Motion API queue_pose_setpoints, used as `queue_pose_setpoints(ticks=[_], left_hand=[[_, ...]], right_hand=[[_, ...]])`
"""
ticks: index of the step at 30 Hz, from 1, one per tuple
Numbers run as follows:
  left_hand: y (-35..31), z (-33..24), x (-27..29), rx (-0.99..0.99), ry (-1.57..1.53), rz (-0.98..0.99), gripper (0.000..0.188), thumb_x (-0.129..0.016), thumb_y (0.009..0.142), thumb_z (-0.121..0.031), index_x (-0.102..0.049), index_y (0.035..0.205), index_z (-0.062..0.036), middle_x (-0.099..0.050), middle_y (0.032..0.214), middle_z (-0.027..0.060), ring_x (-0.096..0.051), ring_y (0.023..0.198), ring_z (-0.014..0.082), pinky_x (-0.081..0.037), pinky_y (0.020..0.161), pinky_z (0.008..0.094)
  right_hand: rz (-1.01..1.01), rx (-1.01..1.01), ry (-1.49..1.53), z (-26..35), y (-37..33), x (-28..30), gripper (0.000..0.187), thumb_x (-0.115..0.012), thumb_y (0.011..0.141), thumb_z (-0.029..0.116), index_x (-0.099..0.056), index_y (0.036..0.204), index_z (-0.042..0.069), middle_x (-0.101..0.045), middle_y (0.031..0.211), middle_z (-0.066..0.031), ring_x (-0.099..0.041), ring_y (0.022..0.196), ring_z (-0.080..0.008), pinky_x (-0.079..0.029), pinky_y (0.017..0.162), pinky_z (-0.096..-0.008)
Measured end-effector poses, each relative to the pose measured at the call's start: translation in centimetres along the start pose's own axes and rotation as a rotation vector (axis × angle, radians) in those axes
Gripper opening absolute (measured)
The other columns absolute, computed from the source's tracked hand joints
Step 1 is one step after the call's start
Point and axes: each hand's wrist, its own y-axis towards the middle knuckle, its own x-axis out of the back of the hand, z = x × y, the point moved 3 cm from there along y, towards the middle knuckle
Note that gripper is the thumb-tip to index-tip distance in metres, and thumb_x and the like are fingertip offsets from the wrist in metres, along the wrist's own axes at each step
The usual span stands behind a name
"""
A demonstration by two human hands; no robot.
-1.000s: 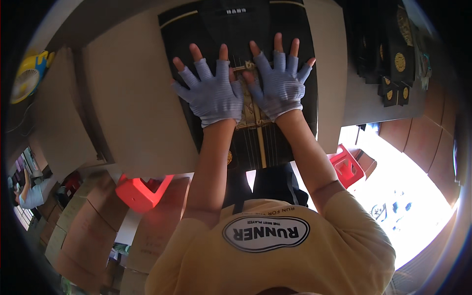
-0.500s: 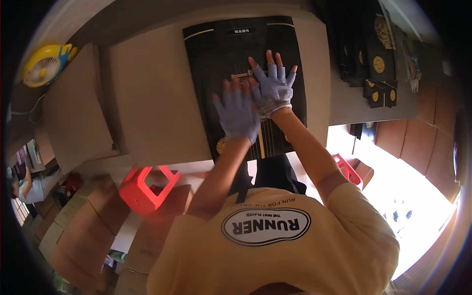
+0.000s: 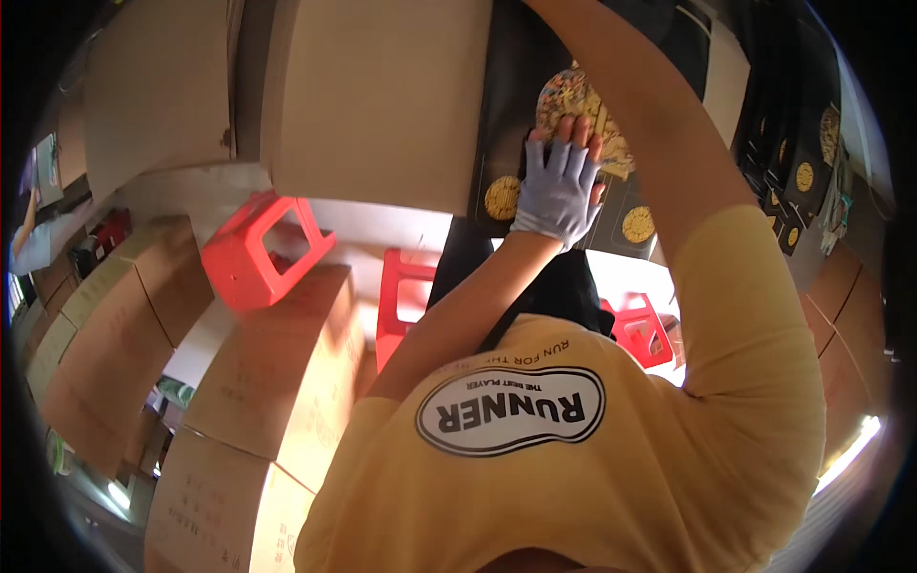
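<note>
A flat black packaging piece [image 3: 506, 105] with gold round prints lies on the table. Near its middle is a large gold and multicoloured round print [image 3: 568, 95], partly covered by my hand and arm. My left hand [image 3: 559, 191], in a grey-blue fingerless glove, rests open and palm down on its near part, fingers pointing away. The fingertips touch the edge of the large print. My right forearm [image 3: 640, 76] reaches across the piece and out past the top edge, so my right hand is out of sight.
Brown cardboard [image 3: 373, 105] covers the table to the left. More black pieces with gold prints [image 3: 804, 177] are at the far right. Below the table stand a red plastic stool [image 3: 239, 258] and another red stool [image 3: 642, 329]. Stacked cartons [image 3: 258, 382] fill the lower left.
The view has shifted. My right hand has gone from the black piece out past the top edge. My left hand now lies flat near the piece's close edge, and the large round print shows.
</note>
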Motion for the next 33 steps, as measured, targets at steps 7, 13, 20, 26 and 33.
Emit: queue_pose_setpoints(ticks=[7,13,20,26,33], left_hand=[[-0.1,-0.3,-1.5,-0.008,0.068,-0.12,0.065,-0.045,0.091,-0.044,-0.039,0.143,-0.0048,-0.031,0.151,0.0208,-0.029,0.14,0.0372,-0.022,0.106,0.068],[0.7,1.4,-1.7,-0.03,-0.072,-0.101,0.065,-0.05,0.088,-0.045,-0.042,0.141,-0.0077,-0.035,0.149,0.0204,-0.034,0.138,0.0368,-0.024,0.106,0.0635],[0.2,1.1,-0.1,-0.041,0.036,-0.026,0.065,-0.05,0.088,-0.039,-0.034,0.146,-0.0116,-0.025,0.154,0.0227,-0.024,0.142,0.0416,-0.019,0.109,0.0638],[0.3,1.4,0.1,-0.077,0.155,-0.008,0.062,-0.048,0.089,-0.044,-0.041,0.141,-0.0116,-0.026,0.154,0.0213,-0.026,0.141,0.0415,-0.023,0.108,0.0639],[0.7,1.4,0.0,-0.128,0.155,-0.096,0.061,-0.052,0.089,-0.045,-0.041,0.141,-0.0139,-0.033,0.152,0.0168,-0.03,0.139,0.038,-0.025,0.108,0.061]], right_hand=[[0.133,0.711,0.743,18.8,-21.5,0.5,0.043,-0.043,0.095,0.038,-0.053,0.13,0.014,-0.053,0.131,-0.0109,-0.044,0.126,-0.0282,-0.028,0.111,-0.0437],[0.07,0.138,0.988,7.7,-20.8,6.2,0.035,-0.055,0.09,0.025,-0.062,0.122,0.011,-0.061,0.125,-0.0113,-0.052,0.122,-0.0316,-0.029,0.11,-0.0464],[0.091,-0.448,-0.013,-22.8,-17.6,0.2,0.064,-0.04,0.097,0.042,-0.03,0.148,0.006,-0.029,0.153,-0.0186,-0.024,0.144,-0.0347,-0.019,0.118,-0.0458],[0.13,-0.292,-0.018,-16.0,-22.0,1.6,0.064,-0.038,0.097,0.044,-0.03,0.148,0.006,-0.029,0.154,-0.0168,-0.023,0.144,-0.0332,-0.018,0.118,-0.0461],[0.632,-0.341,0.055,3.0,-48.4,7.6,0.079,-0.046,0.09,0.06,-0.024,0.152,0.014,-0.016,0.159,-0.0112,-0.012,0.148,-0.0296,-0.012,0.119,-0.0486]])
